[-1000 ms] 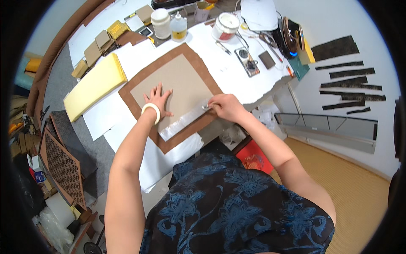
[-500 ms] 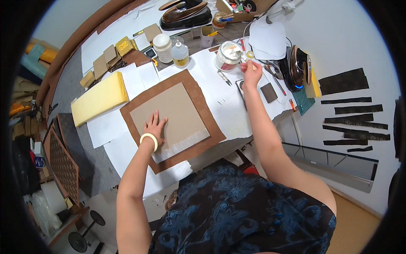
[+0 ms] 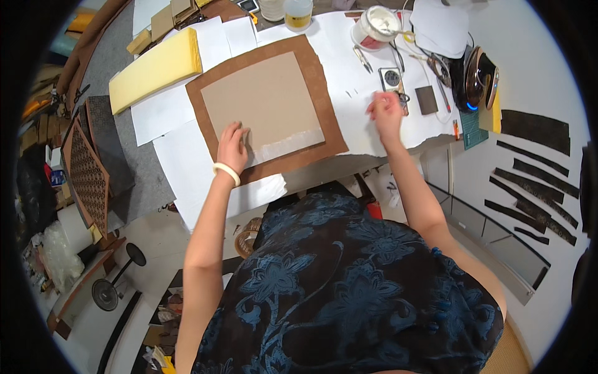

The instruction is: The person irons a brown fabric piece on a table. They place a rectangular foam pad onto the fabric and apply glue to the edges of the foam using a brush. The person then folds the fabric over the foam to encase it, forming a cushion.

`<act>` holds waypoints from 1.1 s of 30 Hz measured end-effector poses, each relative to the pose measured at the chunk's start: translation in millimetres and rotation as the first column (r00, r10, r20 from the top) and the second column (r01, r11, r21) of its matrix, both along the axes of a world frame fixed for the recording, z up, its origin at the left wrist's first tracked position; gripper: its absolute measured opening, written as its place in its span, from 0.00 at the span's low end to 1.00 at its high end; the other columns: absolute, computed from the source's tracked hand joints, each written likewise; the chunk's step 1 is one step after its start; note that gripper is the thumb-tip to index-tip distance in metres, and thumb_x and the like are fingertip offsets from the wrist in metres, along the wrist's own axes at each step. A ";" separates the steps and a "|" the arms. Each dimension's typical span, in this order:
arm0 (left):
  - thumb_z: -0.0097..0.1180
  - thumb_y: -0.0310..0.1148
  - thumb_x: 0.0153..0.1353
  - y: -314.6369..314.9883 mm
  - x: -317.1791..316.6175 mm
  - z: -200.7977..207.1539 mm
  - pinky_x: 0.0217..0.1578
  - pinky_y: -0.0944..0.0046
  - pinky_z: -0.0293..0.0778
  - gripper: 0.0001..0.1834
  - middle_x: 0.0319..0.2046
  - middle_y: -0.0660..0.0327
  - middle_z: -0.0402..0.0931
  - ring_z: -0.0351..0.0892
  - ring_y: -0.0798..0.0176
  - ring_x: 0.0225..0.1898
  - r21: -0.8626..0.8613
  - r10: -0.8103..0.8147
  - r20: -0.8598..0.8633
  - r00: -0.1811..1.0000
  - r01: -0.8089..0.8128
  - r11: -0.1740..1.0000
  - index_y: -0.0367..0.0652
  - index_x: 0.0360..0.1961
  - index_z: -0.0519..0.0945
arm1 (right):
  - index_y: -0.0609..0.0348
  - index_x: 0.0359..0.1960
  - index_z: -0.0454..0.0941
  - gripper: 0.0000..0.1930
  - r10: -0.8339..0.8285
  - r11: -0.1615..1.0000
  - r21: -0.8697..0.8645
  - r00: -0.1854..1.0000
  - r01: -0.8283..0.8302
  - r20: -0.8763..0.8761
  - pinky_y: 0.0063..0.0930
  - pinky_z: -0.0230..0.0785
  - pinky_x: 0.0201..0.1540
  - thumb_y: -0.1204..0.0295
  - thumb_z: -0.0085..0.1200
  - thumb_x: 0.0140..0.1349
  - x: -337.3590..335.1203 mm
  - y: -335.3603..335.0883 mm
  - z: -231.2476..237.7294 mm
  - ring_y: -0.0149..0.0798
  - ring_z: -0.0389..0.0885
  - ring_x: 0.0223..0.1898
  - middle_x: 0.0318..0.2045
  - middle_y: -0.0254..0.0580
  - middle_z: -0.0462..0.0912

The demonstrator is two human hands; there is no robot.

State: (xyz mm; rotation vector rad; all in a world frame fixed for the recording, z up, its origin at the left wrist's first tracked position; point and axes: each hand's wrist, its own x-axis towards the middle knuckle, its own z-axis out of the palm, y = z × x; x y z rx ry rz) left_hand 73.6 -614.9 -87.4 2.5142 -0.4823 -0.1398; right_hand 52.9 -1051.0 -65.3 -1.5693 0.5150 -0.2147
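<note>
A stiff beige board (image 3: 258, 93) lies on a larger brown sheet (image 3: 330, 124), with a whitish smeared band (image 3: 286, 146) along its near edge. My left hand (image 3: 233, 149), a cream bangle on its wrist, rests at the board's near left corner with its fingers loosely bent and holding nothing visible. To the right of the brown sheet, over the white paper, hovers my right hand (image 3: 386, 115), its fingers blurred by motion. Just beyond it are a small device with a round dark dial (image 3: 391, 77) and black-handled scissors (image 3: 403, 98). An open jar of white paste (image 3: 379, 28) has a handled tool across its mouth.
A yellow foam slab (image 3: 156, 68) lies left of the board. An iron (image 3: 478, 78) stands on the right, near a dark square piece (image 3: 427, 100) and a lighter (image 3: 455, 129). A clear bottle (image 3: 298, 15) stands at the back. Black strips (image 3: 536, 131) hang on the right wall.
My right hand has let go of the handled tool at the jar and come back toward me. My left hand has slid to the board's near left corner, its fingers less spread. The view has tilted down.
</note>
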 end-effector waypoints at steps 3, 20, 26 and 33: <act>0.52 0.12 0.49 6.5 -38.6 6.2 0.64 0.47 0.73 0.19 0.56 0.49 0.78 0.74 0.40 0.64 -0.109 0.068 -0.012 0.998 -0.068 0.992 0.37 0.42 0.82 | 0.58 0.30 0.82 0.11 0.385 0.809 -0.388 0.897 -0.442 -0.219 0.31 0.71 0.28 0.67 0.63 0.71 -51.5 60.0 -9.1 0.35 0.80 0.25 0.23 0.37 0.83; 0.65 0.28 0.55 47.5 -145.8 -54.2 0.44 0.52 0.74 0.10 0.42 0.57 0.79 0.77 0.50 0.43 0.245 -0.040 0.200 0.979 -0.011 0.969 0.43 0.39 0.83 | 0.52 0.35 0.81 0.06 0.813 0.035 -0.891 0.531 -0.453 -0.238 0.35 0.72 0.48 0.68 0.62 0.58 -95.5 161.3 -74.5 0.40 0.77 0.47 0.39 0.35 0.77; 0.64 0.28 0.57 54.3 -149.8 -38.7 0.53 0.50 0.68 0.11 0.43 0.57 0.79 0.75 0.51 0.50 0.238 0.028 0.179 0.983 -0.070 0.969 0.44 0.41 0.81 | 0.52 0.42 0.79 0.10 0.793 0.100 -0.929 0.593 -0.356 -0.142 0.40 0.68 0.54 0.68 0.62 0.59 -93.2 167.0 -54.2 0.41 0.76 0.48 0.41 0.36 0.79; 0.62 0.25 0.59 62.9 -126.5 -15.8 0.59 0.49 0.62 0.11 0.44 0.58 0.79 0.74 0.51 0.53 0.160 0.088 0.175 0.981 -0.116 0.980 0.44 0.43 0.79 | 0.54 0.49 0.80 0.13 0.764 0.099 -0.957 0.637 -0.273 -0.103 0.42 0.63 0.62 0.72 0.53 0.63 -73.3 163.5 -47.8 0.40 0.76 0.52 0.42 0.36 0.79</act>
